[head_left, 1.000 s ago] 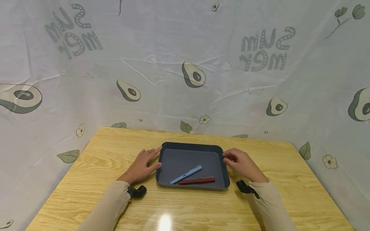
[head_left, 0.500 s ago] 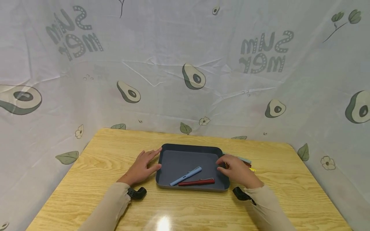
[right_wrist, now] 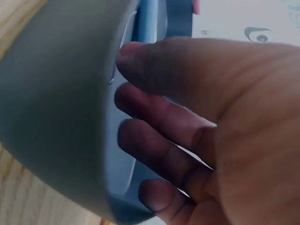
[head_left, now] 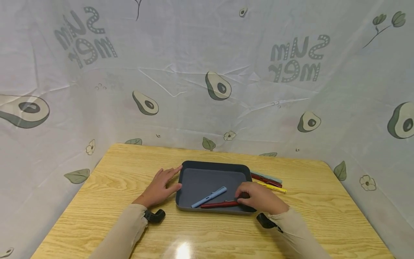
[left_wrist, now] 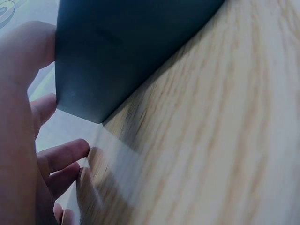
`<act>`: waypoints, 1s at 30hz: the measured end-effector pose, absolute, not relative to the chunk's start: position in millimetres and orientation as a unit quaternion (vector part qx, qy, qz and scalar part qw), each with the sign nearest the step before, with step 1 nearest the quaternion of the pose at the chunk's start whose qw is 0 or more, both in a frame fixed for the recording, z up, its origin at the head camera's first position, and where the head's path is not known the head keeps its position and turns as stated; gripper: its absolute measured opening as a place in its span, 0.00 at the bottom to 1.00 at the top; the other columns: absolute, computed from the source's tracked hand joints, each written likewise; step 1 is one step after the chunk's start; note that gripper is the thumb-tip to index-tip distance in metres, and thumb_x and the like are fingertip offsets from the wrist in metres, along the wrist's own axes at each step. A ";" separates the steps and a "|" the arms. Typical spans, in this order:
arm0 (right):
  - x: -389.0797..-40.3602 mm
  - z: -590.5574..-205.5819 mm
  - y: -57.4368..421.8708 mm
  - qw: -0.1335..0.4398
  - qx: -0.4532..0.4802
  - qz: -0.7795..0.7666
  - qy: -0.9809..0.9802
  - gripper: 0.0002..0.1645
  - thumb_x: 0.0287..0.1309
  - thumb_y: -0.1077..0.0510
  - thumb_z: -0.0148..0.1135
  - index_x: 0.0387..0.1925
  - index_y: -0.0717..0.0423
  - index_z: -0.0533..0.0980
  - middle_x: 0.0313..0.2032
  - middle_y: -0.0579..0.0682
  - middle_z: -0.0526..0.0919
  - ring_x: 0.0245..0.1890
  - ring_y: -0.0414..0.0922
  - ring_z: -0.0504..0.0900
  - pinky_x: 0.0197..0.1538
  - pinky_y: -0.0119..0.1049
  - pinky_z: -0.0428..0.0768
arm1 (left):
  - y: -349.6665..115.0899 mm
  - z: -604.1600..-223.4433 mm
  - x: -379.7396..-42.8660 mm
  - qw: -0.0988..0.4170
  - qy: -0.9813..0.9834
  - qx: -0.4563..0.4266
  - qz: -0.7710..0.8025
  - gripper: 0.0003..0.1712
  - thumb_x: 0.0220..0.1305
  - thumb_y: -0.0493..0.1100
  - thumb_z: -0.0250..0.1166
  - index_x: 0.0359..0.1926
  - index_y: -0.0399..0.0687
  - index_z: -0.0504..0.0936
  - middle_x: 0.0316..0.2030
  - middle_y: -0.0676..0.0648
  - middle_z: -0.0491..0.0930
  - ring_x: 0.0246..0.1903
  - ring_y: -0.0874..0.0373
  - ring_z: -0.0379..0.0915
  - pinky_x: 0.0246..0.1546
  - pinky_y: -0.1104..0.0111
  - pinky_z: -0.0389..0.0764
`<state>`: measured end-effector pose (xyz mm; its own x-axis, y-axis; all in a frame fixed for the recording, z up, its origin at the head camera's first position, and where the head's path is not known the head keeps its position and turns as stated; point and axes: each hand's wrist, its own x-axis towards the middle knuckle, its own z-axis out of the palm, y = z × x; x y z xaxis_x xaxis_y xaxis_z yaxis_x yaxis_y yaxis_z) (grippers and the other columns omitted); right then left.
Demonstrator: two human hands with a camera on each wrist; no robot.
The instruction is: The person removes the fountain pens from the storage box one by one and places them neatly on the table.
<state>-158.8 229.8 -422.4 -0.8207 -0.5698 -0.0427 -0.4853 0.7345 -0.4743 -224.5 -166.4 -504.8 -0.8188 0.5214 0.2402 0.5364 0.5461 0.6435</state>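
Observation:
A dark grey rectangular tray (head_left: 210,176) lies on the table. Inside it are a light blue pen (head_left: 208,197), slanting, and a dark red pen (head_left: 220,204) along the near wall. My left hand (head_left: 160,187) rests at the tray's left side with spread fingers, thumb and a fingertip touching the wall; the left wrist view shows the outer wall (left_wrist: 117,56) closely. My right hand (head_left: 260,197) reaches over the near right corner, fingertips at the red pen's right end. In the right wrist view its thumb (right_wrist: 140,58) and fingers stand apart, no pen visible between them.
Right of the tray lie a pale teal pen (head_left: 270,177), a second dark red pen (head_left: 266,180) and a yellow pen (head_left: 271,186), partly hidden by the tray or right hand. A printed cloth (head_left: 187,118) hangs behind the wooden table (head_left: 307,187).
My right hand has moved from the tray's right edge inward and toward the near corner, to the red pen's end, uncovering the pens beside the tray. The left hand has stayed put.

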 end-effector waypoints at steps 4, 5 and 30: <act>-159.6 -425.5 228.4 0.098 -0.292 -0.221 0.925 0.06 0.64 0.61 0.71 0.40 0.47 0.87 0.40 0.38 0.84 0.40 0.35 0.81 0.42 0.35 0.83 | -166.0 -504.6 -225.3 0.013 -0.880 -0.302 -0.367 0.41 0.75 0.60 0.61 0.82 0.59 0.58 0.75 0.43 0.66 0.75 0.39 0.59 0.78 0.39 0.39; -159.9 -426.3 228.2 0.099 -0.293 -0.219 0.925 0.05 0.64 0.61 0.71 0.40 0.47 0.87 0.40 0.38 0.84 0.39 0.34 0.81 0.41 0.35 0.83 | -166.0 -504.5 -225.3 0.013 -0.880 -0.301 -0.366 0.41 0.75 0.60 0.61 0.82 0.58 0.58 0.75 0.43 0.66 0.75 0.39 0.59 0.78 0.39 0.39; -175.4 -438.0 228.3 0.051 -0.304 -0.236 0.921 0.06 0.69 0.62 0.65 0.39 0.45 0.82 0.35 0.35 0.80 0.31 0.32 0.75 0.36 0.32 0.79 | -167.1 -506.4 -226.3 0.011 -0.887 -0.293 -0.356 0.42 0.74 0.61 0.61 0.82 0.61 0.57 0.75 0.44 0.67 0.76 0.41 0.58 0.79 0.43 0.40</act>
